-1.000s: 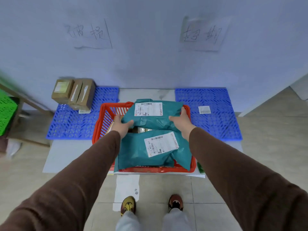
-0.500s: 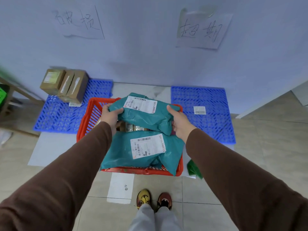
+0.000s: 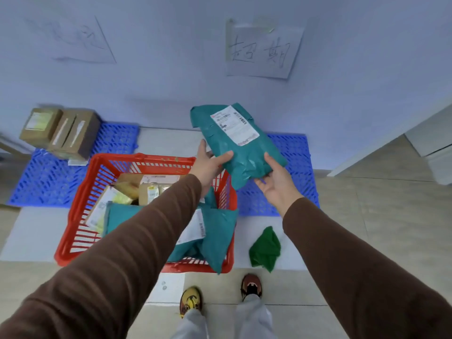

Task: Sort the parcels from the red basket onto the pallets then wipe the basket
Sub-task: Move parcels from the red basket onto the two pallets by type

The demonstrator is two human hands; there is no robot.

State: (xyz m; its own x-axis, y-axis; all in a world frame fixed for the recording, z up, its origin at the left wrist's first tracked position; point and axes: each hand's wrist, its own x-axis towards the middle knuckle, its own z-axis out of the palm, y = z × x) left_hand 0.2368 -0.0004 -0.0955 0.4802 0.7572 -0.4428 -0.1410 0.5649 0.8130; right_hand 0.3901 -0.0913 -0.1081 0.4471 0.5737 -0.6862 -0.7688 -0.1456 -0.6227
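Observation:
A teal mailer parcel (image 3: pixel 241 140) with a white label hangs in the air over the right blue pallet (image 3: pixel 297 152). My left hand (image 3: pixel 208 162) grips its near left edge and my right hand (image 3: pixel 276 182) holds its near right corner from below. The red basket (image 3: pixel 80 211) stands on the floor below my left arm. Inside it lie another teal mailer (image 3: pixel 215 231) and several brown cardboard parcels (image 3: pixel 149 189). The left blue pallet (image 3: pixel 49 182) carries two cardboard boxes (image 3: pixel 61 133).
A green cloth (image 3: pixel 265 248) lies on the floor right of the basket. Two handwritten paper signs (image 3: pixel 261 52) hang on the wall above the pallets. My shoes (image 3: pixel 190 299) stand just behind the basket. A white cabinet corner (image 3: pixel 430 148) juts in at right.
Both hands have lifted the upper teal parcel out of the basket and carried it up and to the right, over the right pallet. The cardboard parcels beneath are now uncovered.

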